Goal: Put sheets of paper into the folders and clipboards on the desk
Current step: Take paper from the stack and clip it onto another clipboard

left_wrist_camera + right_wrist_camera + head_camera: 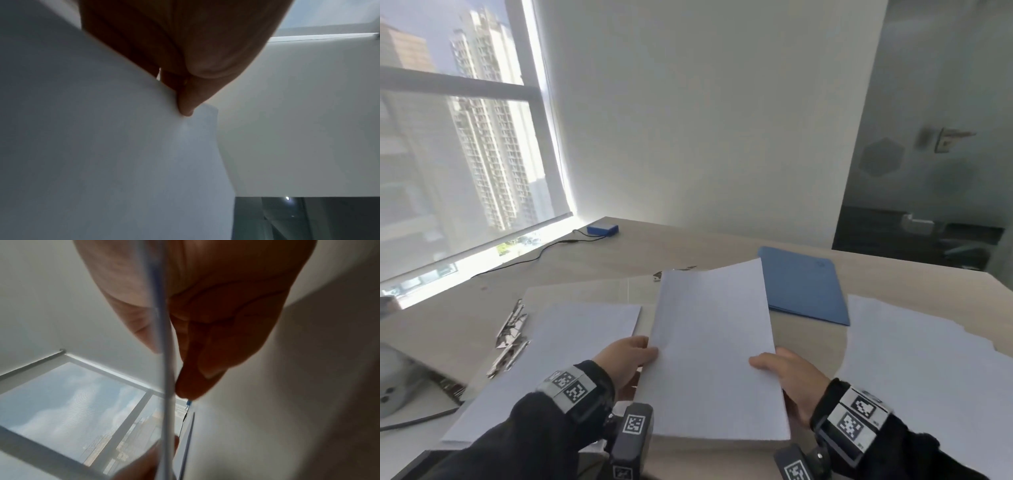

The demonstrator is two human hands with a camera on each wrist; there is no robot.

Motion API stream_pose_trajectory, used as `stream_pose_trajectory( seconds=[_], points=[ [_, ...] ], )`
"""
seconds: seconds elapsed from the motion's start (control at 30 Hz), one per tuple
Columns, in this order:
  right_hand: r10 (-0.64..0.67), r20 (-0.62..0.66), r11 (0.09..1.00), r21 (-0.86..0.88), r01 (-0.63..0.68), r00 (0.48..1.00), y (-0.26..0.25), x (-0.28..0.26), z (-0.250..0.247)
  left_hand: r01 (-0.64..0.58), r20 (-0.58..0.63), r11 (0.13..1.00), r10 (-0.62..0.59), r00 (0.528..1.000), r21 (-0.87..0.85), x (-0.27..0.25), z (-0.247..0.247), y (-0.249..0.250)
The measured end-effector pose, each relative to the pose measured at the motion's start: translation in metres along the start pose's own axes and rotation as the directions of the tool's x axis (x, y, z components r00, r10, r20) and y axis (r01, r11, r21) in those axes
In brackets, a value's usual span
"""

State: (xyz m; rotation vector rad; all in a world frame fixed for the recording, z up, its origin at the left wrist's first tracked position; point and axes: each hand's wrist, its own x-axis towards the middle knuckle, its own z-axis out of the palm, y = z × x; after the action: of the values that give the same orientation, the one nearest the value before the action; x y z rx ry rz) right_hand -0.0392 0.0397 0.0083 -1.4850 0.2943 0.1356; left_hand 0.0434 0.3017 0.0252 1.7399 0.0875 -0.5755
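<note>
Paper stack (pixel 714 346) lifted between your hands: left hand (pixel 625 359) pinches its left edge, right hand (pixel 789 378) grips its right edge; blue folder (pixel 803 284) beyond your fingertips.

Matt paper stack (pixel 714 346) (shiny metal clips (pixel 512 329))

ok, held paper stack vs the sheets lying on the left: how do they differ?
The held stack is gripped by the left hand and right hand and tilts up off the desk; the left sheets lie flat, untouched. The held stack is thick; the left sheets look thin. Both are blank white paper.
</note>
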Motion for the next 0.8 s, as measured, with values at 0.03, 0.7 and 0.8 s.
stream_pose_trajectory(
  seconds=[0.03, 0.7, 0.8],
  points=[
    [0.022, 0.005, 1.0, -0.008, -0.021, 1.0, -0.001, 0.001, -0.003, 0.022, -0.001, 1.0, -0.022, 1.0, 0.018, 0.0, -0.003, -0.003],
    [0.228, 0.061, 0.963, -0.162, -0.216, 0.972, 0.0, 0.002, -0.031, 0.121, 0.075, 0.992, -0.124, 0.989, 0.037, 0.001, -0.022, -0.022],
    [0.21, 0.035, 0.967, -0.154, -0.202, 0.977, 0.0, 0.006, -0.031, 0.119, 0.066, 0.992, -0.121, 0.99, 0.033, 0.001, -0.019, -0.02]
  ],
)
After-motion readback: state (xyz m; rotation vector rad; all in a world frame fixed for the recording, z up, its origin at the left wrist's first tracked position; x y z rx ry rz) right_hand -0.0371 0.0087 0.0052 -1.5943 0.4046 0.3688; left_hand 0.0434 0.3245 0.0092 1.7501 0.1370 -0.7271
